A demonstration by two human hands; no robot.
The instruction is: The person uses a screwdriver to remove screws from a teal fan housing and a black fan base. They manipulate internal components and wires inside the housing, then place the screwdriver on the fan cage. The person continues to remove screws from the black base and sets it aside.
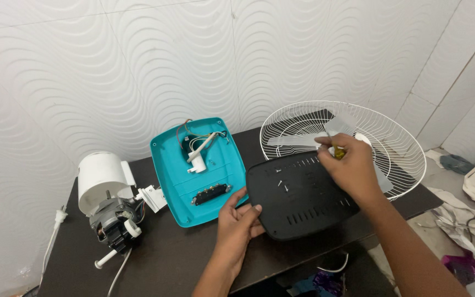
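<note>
My left hand (237, 220) grips the near-left edge of a black vented plastic cover plate (298, 201) lying on the dark table. My right hand (347, 165) hovers over the plate's far edge, closed on a small screwdriver with a yellow handle (337, 151). A few small screws sit on the plate near its upper left. Just left of the plate lies a turquoise base shell (185, 181), open side up, with wires, a white stem and a black switch block inside.
A white wire fan guard (408, 159) with grey blades lies at the table's right end. At the left stands a white fan motor (108, 203) with its cord and plug. Cloths and clutter cover the floor on the right. A patterned white wall stands behind.
</note>
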